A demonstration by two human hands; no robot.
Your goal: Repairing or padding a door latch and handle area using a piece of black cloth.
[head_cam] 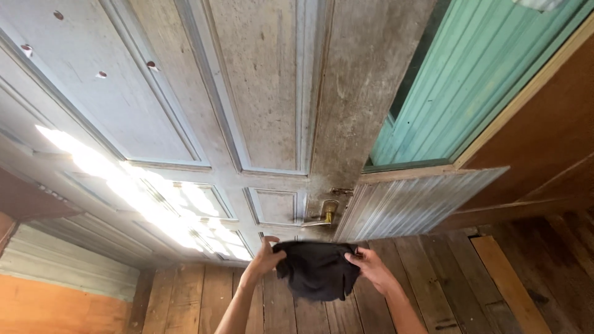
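A black cloth hangs stretched between both my hands, low in the middle of the view. My left hand grips its left upper edge and my right hand grips its right upper edge. The cloth is held just below a brass lever handle on a worn pale grey panelled door. The cloth does not touch the handle.
A brown wooden plank floor lies under my arms. A corrugated metal sheet and a green boarded wall stand right of the door. Bright sunlight falls across the door's left panels. An orange wall is at bottom left.
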